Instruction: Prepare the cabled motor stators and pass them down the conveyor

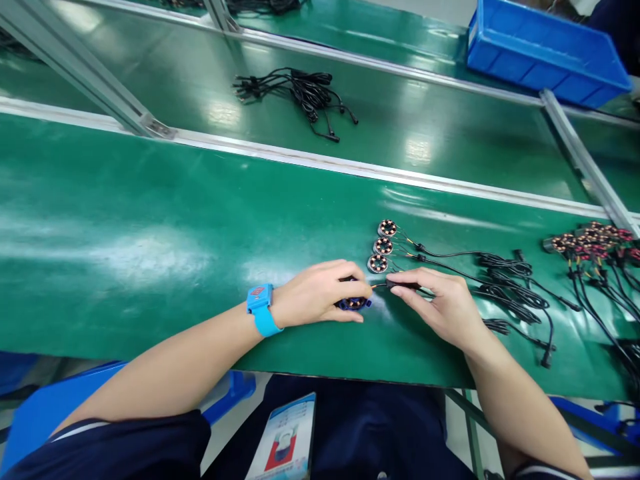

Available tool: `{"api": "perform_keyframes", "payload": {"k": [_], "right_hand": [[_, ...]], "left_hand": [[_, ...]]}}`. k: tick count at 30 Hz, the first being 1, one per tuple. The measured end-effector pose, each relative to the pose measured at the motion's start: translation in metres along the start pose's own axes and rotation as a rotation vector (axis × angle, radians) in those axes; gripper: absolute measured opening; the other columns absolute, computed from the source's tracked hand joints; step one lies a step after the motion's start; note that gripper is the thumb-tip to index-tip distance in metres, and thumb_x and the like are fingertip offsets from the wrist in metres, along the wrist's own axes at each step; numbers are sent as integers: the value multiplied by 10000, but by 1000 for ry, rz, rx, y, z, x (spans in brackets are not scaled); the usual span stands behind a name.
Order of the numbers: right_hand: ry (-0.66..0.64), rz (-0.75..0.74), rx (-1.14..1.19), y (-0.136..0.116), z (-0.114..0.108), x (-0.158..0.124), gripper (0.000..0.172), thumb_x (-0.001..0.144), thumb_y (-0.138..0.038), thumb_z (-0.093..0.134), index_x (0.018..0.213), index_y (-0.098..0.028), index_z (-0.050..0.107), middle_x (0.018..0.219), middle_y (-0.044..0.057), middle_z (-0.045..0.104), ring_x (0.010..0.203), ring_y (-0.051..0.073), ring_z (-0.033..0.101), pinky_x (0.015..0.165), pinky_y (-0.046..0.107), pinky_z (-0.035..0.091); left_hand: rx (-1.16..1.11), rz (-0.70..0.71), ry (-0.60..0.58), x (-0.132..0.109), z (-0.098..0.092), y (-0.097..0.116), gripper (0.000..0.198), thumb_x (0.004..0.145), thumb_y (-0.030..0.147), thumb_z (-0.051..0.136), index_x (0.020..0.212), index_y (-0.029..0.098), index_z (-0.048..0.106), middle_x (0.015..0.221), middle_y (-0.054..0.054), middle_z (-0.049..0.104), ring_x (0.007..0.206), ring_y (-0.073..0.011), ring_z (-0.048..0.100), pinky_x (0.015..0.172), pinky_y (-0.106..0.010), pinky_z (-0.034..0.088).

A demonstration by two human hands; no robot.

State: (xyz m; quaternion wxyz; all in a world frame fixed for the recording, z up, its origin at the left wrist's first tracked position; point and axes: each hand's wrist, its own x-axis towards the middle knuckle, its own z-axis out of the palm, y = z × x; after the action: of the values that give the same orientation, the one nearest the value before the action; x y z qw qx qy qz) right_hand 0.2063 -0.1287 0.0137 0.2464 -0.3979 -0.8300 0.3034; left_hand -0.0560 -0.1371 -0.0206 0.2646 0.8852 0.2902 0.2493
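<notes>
My left hand [327,293], with a blue strap on its wrist, is closed around a round motor stator [355,303] in a blue holder, low over the green table. Part of the stator is hidden under the fingers. To its right, my right hand [435,300] pinches the end of a black cable [411,286] between thumb and forefinger. Thin orange wire runs from that cable end towards the stator. Just beyond the hands, three more copper-wound stators [383,247] lie in a row, each wired to a black cable.
Coiled black cables [515,287] lie right of my right hand. A heap of wired stators [595,241] is at the far right. Behind a metal rail [300,155] rests a bundle of black cables [310,93]. A blue bin [545,53] stands at the back right.
</notes>
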Motion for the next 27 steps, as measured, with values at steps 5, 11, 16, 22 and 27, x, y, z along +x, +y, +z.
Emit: {"api": "perform_keyframes", "payload": {"k": [5, 11, 16, 22, 27], "right_hand": [[56, 2, -16, -3, 9, 2, 199, 930, -257, 655, 1111, -231, 734, 999, 50, 772, 831, 188, 737, 762, 310, 621], [196, -102, -62, -11, 28, 3, 176, 927, -222, 656, 1085, -219, 733, 958, 35, 783, 802, 178, 753, 750, 282, 639], [227, -214, -139, -15, 45, 5, 132, 935, -205, 656, 1048, -198, 724, 947, 42, 788, 795, 172, 761, 746, 257, 642], [205, -422, -398, -10, 56, 1, 189, 942, -125, 623, 1116, -137, 695, 901, 69, 781, 730, 165, 738, 690, 258, 612], [124, -551, -644, -19, 49, -5, 271, 932, -30, 566, 1193, -20, 638, 936, 134, 753, 777, 188, 696, 691, 297, 565]], "left_hand": [[161, -6, 44, -1, 0, -1, 324, 911, 524, 649, 1042, 229, 676, 999, -67, 616, 860, -201, 603, 756, -314, 507], [295, -75, 129, 1, 3, 0, 563, 850, 722, 566, 962, 173, 624, 844, -39, 544, 717, -189, 526, 629, -307, 434], [350, -146, 193, 4, 4, 4, 601, 877, 774, 452, 847, 179, 534, 794, -38, 534, 666, -196, 502, 597, -328, 408], [392, -155, 199, 4, 3, 5, 541, 937, 710, 432, 798, 190, 484, 798, -38, 520, 662, -191, 497, 588, -324, 395], [423, -189, 205, 5, 5, 10, 468, 959, 627, 486, 808, 185, 493, 801, -23, 500, 655, -183, 483, 577, -318, 385]]}}
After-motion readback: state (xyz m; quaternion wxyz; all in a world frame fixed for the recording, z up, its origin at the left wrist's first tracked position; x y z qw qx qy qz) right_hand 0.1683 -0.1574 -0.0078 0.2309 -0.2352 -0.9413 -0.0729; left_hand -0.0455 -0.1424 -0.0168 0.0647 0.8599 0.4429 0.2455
